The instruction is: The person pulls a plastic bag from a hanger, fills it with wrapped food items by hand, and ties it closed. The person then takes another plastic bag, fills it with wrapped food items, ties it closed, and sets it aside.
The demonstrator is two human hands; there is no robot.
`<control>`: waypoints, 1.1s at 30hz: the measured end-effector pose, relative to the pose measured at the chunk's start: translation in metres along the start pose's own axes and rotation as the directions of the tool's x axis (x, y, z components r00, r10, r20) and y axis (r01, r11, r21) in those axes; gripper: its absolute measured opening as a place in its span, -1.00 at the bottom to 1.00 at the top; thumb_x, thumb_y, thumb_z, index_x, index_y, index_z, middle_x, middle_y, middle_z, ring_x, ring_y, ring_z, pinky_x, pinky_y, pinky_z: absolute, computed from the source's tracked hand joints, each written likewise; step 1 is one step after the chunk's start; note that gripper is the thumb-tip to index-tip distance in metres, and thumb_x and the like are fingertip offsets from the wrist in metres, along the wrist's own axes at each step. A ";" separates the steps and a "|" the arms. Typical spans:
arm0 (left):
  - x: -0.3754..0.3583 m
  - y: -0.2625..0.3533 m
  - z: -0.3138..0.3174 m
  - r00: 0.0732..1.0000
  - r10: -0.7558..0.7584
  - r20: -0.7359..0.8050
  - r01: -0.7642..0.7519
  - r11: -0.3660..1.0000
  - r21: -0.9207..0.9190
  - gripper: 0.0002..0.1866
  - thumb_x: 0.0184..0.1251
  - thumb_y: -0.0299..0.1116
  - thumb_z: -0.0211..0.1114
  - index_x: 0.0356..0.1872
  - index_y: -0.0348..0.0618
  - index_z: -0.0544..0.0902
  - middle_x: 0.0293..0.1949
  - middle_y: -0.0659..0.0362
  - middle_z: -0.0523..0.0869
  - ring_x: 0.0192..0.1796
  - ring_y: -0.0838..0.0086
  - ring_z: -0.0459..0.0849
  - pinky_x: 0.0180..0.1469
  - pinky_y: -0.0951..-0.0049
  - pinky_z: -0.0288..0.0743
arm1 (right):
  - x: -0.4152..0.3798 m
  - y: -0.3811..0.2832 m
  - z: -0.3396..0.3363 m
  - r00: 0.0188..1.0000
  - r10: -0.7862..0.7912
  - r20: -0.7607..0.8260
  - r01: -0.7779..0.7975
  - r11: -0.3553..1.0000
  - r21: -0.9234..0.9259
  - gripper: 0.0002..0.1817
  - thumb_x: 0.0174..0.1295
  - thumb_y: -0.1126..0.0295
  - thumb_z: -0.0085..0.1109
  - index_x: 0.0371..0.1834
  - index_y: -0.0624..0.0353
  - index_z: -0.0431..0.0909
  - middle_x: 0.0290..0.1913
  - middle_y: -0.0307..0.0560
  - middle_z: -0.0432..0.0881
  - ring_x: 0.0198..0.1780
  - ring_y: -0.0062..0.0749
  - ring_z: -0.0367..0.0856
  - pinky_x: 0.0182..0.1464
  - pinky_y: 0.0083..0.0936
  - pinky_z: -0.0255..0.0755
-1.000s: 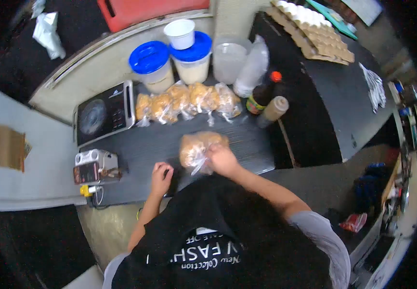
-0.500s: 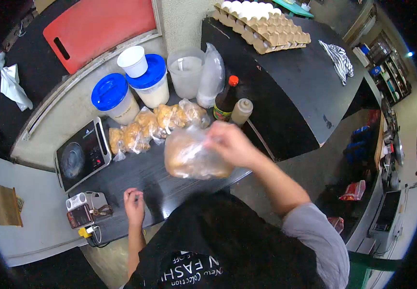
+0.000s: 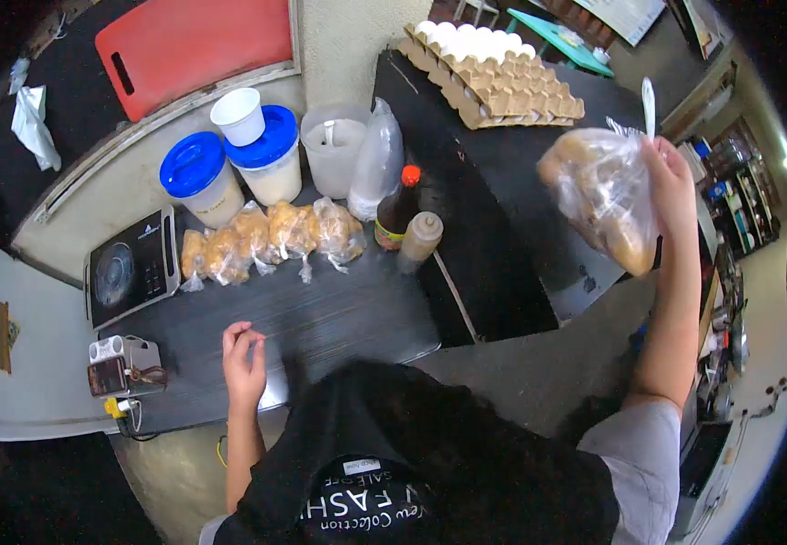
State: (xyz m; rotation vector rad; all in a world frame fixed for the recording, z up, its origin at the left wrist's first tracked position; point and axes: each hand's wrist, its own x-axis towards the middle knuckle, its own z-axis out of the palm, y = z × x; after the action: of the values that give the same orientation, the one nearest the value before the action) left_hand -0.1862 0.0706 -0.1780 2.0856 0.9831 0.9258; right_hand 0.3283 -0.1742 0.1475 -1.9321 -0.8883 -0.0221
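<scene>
My right hand (image 3: 669, 177) is closed on the gathered top of a clear plastic bag (image 3: 604, 195), held up at the right, away from the table. Rounded, light-brown food pieces show through the plastic; their exact kind I cannot tell. Something pale and slender sticks up above the fist. My left hand (image 3: 244, 363) hovers at the near edge of the dark table (image 3: 339, 313), holding nothing, its fingers loosely bent and apart. Beyond it several small knotted bags of yellowish-brown food (image 3: 292, 232) stand in a row.
Behind the small bags are blue-lidded tubs (image 3: 195, 177), a white cup (image 3: 237, 116), a sauce bottle (image 3: 397, 211) and a squeeze bottle (image 3: 422, 238). An induction cooker (image 3: 130, 268) lies at the left, near a power strip (image 3: 125, 363). Egg trays (image 3: 512, 86) rest on the far counter.
My right hand has carried the plastic bag from over the table to the right and farther out. The left hand stays near the table edge, and the camera view has turned slightly.
</scene>
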 end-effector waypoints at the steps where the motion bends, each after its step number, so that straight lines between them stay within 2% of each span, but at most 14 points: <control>1: -0.002 0.006 0.005 1.000 -0.021 0.002 0.021 1.000 -0.009 -0.96 0.22 -0.54 0.20 -0.33 -0.25 0.59 -0.02 0.00 0.51 0.06 0.19 0.53 0.11 0.30 0.41 | 0.010 0.016 -0.006 0.999 0.004 -0.035 -0.006 0.998 -0.054 -0.70 0.38 0.19 0.11 -0.18 0.25 0.60 -0.42 -0.39 0.50 -0.39 -0.74 0.37 -0.32 -0.71 0.26; 6: -0.009 0.031 0.022 0.999 0.030 0.035 -0.031 0.999 0.043 -0.95 0.19 -0.55 0.21 -0.33 -0.25 0.59 -0.02 -0.01 0.51 0.06 0.17 0.52 0.13 0.29 0.40 | 0.048 0.086 -0.025 0.979 0.160 -0.126 -0.175 0.978 -0.116 -0.66 0.37 0.15 0.12 -0.25 0.27 0.61 -0.41 -0.37 0.52 -0.36 -0.69 0.38 -0.29 -0.65 0.29; 10: -0.010 0.054 0.029 0.999 0.022 0.032 -0.023 0.998 0.051 -0.96 0.18 -0.56 0.21 -0.35 -0.25 0.58 -0.03 -0.01 0.51 0.05 0.16 0.53 0.13 0.27 0.40 | 0.079 0.106 -0.006 0.979 0.131 -0.155 -0.147 0.984 -0.096 -0.62 0.34 0.10 0.14 -0.34 0.25 0.60 -0.47 -0.31 0.52 -0.43 -0.65 0.42 -0.40 -0.63 0.28; 11: -0.009 0.057 0.029 0.999 0.024 0.038 -0.026 0.997 0.072 -0.96 0.18 -0.57 0.21 -0.35 -0.25 0.58 -0.03 -0.01 0.51 0.05 0.16 0.53 0.13 0.27 0.40 | 0.088 0.103 -0.005 0.948 0.312 -0.058 -0.313 0.950 -0.016 -0.63 0.34 0.08 0.13 -0.41 0.19 0.59 -0.49 -0.28 0.51 -0.48 -0.64 0.41 -0.52 -0.61 0.26; 12: -0.008 0.061 0.030 0.999 0.026 0.043 -0.030 0.995 0.092 -0.96 0.18 -0.57 0.21 -0.35 -0.25 0.58 -0.03 -0.01 0.51 0.05 0.16 0.53 0.13 0.27 0.40 | 0.118 0.144 -0.009 0.930 0.360 0.070 -0.366 0.922 0.127 -0.67 0.33 0.10 0.16 -0.41 0.15 0.57 -0.47 -0.27 0.52 -0.51 -0.65 0.38 -0.55 -0.66 0.32; 16: -0.012 0.078 0.033 0.999 0.032 0.035 -0.035 0.996 0.085 -0.89 0.19 -0.59 0.19 -0.28 -0.22 0.61 0.04 0.03 0.50 0.04 0.23 0.53 0.11 0.32 0.41 | 0.117 0.105 0.020 0.898 0.418 0.138 -0.419 0.716 0.558 -0.69 0.31 0.19 0.22 -0.16 0.25 0.53 -0.37 -0.22 0.50 -0.32 -0.48 0.63 -0.35 -0.68 0.59; 19: -0.013 0.111 0.031 0.967 -0.250 0.048 0.253 0.931 -0.264 -0.80 0.20 -0.60 0.18 -0.17 -0.20 0.65 0.11 0.09 0.49 0.09 0.33 0.51 0.11 0.35 0.40 | 0.103 0.086 0.007 0.948 0.293 0.127 -0.319 0.865 0.387 -0.60 0.31 0.18 0.21 0.11 0.19 0.51 -0.09 -0.16 0.57 -0.13 -0.39 0.68 -0.24 -0.59 0.61; 21: -0.006 0.139 0.019 0.982 -0.150 0.110 0.184 0.872 -0.454 -0.74 0.22 -0.50 0.23 -0.05 -0.21 0.65 0.14 0.10 0.46 0.12 0.36 0.48 0.12 0.38 0.39 | 0.075 0.061 0.001 0.977 0.191 0.090 -0.206 0.955 0.215 -0.56 0.32 0.17 0.20 0.19 0.12 0.49 -0.01 -0.17 0.60 -0.09 -0.43 0.66 -0.18 -0.59 0.57; 22: 0.000 0.161 0.009 0.992 0.002 0.129 0.067 0.848 -0.525 -0.72 0.23 -0.43 0.25 -0.03 -0.23 0.65 0.15 0.05 0.46 0.12 0.32 0.47 0.12 0.36 0.39 | 0.062 0.054 -0.002 0.985 0.150 0.084 -0.160 0.979 0.128 -0.54 0.32 0.16 0.19 0.23 0.09 0.49 0.02 -0.18 0.61 -0.07 -0.46 0.65 -0.15 -0.59 0.53; 23: 0.005 0.186 -0.002 0.980 0.148 0.131 -0.044 0.809 -0.586 -0.68 0.24 -0.35 0.27 -0.01 -0.26 0.65 0.15 0.00 0.45 0.12 0.29 0.47 0.13 0.35 0.39 | 0.062 0.072 -0.016 0.989 0.111 0.099 -0.120 0.989 0.090 -0.58 0.35 0.16 0.13 0.23 0.00 0.52 0.05 -0.36 0.59 -0.10 -0.63 0.54 -0.09 -0.70 0.41; 26: 0.006 0.258 -0.033 0.898 0.425 0.116 -0.149 0.541 -0.828 -0.59 0.30 -0.15 0.25 0.02 -0.25 0.67 0.16 -0.10 0.42 0.13 0.19 0.46 0.17 0.25 0.38 | 0.045 0.096 -0.039 0.990 -0.125 0.065 0.123 0.992 0.039 -0.63 0.38 0.21 0.10 0.18 0.12 0.53 0.06 -0.27 0.59 -0.06 -0.59 0.55 0.00 -0.60 0.44; 29: 0.010 0.299 -0.031 0.716 0.683 -0.143 -0.313 0.132 -0.940 -0.60 0.39 -0.05 0.16 0.01 -0.12 0.70 0.18 -0.13 0.39 0.15 0.08 0.47 0.19 0.16 0.39 | 0.005 0.088 -0.033 0.964 -0.248 0.094 0.256 0.963 -0.081 -0.70 0.43 0.36 -0.02 0.11 0.29 0.51 0.05 -0.22 0.56 -0.02 -0.58 0.52 -0.01 -0.65 0.35; 30: 0.011 0.309 -0.026 0.659 0.718 -0.225 -0.333 0.010 -0.943 -0.59 0.43 -0.02 0.12 0.01 -0.08 0.71 0.19 -0.14 0.37 0.16 0.04 0.48 0.19 0.13 0.39 | 0.002 0.088 -0.038 0.918 -0.315 0.240 0.351 0.928 -0.124 -0.71 0.44 0.39 -0.05 0.11 0.29 0.50 0.05 -0.20 0.56 -0.03 -0.58 0.51 -0.02 -0.64 0.34; 33: 0.010 0.333 -0.016 0.681 0.617 -0.394 -0.389 -0.151 -0.909 -0.56 0.48 0.03 0.05 0.00 -0.04 0.72 0.13 -0.13 0.40 0.12 0.04 0.50 0.15 0.15 0.44 | -0.032 0.063 -0.020 0.942 -0.334 0.017 0.333 0.930 -0.155 -0.72 0.46 0.39 -0.10 0.09 0.28 0.50 0.15 -0.15 0.50 -0.01 -0.49 0.52 0.01 -0.60 0.34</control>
State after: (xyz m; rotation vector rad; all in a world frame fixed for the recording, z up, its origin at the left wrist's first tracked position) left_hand -0.0720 -0.0868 0.0924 1.1028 -0.7486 1.2120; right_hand 0.3487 -0.2246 0.0975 -1.8988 -1.2313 -0.3108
